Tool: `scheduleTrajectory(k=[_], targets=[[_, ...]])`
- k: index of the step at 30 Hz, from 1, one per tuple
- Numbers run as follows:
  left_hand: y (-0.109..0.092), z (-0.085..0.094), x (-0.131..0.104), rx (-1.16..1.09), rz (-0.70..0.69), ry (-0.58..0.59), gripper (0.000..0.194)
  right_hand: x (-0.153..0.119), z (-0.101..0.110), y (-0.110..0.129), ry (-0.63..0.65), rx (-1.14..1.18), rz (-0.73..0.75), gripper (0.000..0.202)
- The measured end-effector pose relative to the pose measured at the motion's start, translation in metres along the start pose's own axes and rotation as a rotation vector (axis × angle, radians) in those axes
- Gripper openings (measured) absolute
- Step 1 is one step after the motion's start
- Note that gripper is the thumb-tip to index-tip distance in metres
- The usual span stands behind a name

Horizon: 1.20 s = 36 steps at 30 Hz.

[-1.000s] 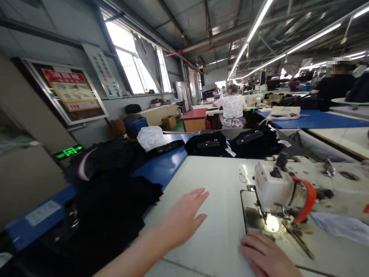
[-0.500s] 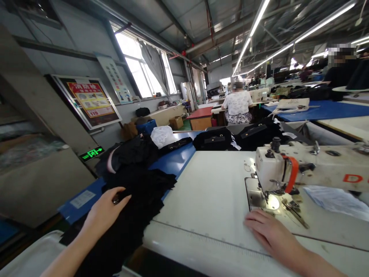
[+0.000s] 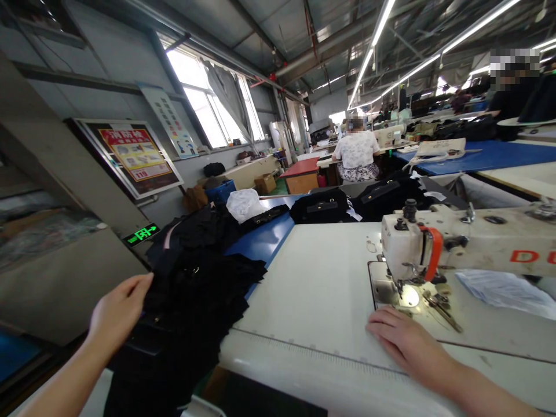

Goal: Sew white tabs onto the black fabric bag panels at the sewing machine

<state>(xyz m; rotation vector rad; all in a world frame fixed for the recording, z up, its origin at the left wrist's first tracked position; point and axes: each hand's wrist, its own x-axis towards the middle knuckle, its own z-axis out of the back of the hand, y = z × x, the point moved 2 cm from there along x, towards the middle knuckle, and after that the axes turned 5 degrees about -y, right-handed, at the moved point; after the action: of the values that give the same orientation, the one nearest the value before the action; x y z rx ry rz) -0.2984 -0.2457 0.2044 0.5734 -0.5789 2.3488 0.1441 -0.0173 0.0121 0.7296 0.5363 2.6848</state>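
Pinching black fabric (image 3: pixel 191 313), the left hand (image 3: pixel 118 308) has closed its earlier thumb-finger gap.

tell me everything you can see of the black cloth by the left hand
The black cloth lies in a loose, soft-looking heap with a jagged right edge and small shiny fittings. It spreads over the blue table, left of the white table, and reaches the bottom of the picture. The left hand appears to pinch its left edge.
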Motion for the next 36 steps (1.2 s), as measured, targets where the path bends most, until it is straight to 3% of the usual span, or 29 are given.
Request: scheduleTrajectory(k=[3,5,6,9,11,14,16,20,25,29,32,36], targets=[[-0.05,0.025,-0.005,0.019,0.008,-0.177,0.052,0.001,0.003,0.001,-0.013,0.021,-0.008,0.025],[-0.098,0.023,-0.016,-0.047,-0.155,-0.118,0.047,0.003,0.005,0.001,-0.027,0.045,-0.018,0.027],[-0.123,0.015,-0.024,-0.101,-0.237,-0.024,0.043,0.003,0.005,0.001,-0.035,0.065,-0.025,0.027],[-0.195,-0.035,-0.065,-0.313,-0.414,0.321,0.036,0.005,0.004,0.002,-0.086,0.203,-0.123,0.026],[-0.235,-0.077,-0.102,-0.461,-0.454,0.534,0.034,0.006,0.0,0.001,-0.153,0.394,-0.309,0.023],[-0.278,-0.133,-0.152,-0.672,-0.404,0.779,0.033,0.008,-0.009,-0.002,-0.231,0.83,-0.645,0.036],[-0.295,-0.156,-0.171,-0.747,-0.388,0.862,0.033,0.009,-0.012,-0.004,-0.241,1.073,-0.755,0.047],[-0.309,-0.171,-0.173,-0.832,-0.339,0.916,0.035,0.007,-0.008,-0.006,-0.281,1.2,-0.926,0.056],[-0.311,-0.159,-0.156,-0.913,-0.223,0.972,0.036,0.011,-0.005,-0.001,-0.334,1.061,-0.891,0.05],[-0.3,-0.155,-0.155,-0.961,-0.22,0.935,0.04,0.016,-0.011,0.002,-0.366,1.121,-0.979,0.041],[-0.277,-0.162,-0.165,-0.849,-0.362,0.807,0.043,0.015,-0.012,0.002,-0.382,1.207,-1.048,0.042],[-0.247,-0.18,-0.183,-0.618,-0.714,0.652,0.045,0.011,-0.008,0.003,-0.326,1.251,-1.088,0.045]])
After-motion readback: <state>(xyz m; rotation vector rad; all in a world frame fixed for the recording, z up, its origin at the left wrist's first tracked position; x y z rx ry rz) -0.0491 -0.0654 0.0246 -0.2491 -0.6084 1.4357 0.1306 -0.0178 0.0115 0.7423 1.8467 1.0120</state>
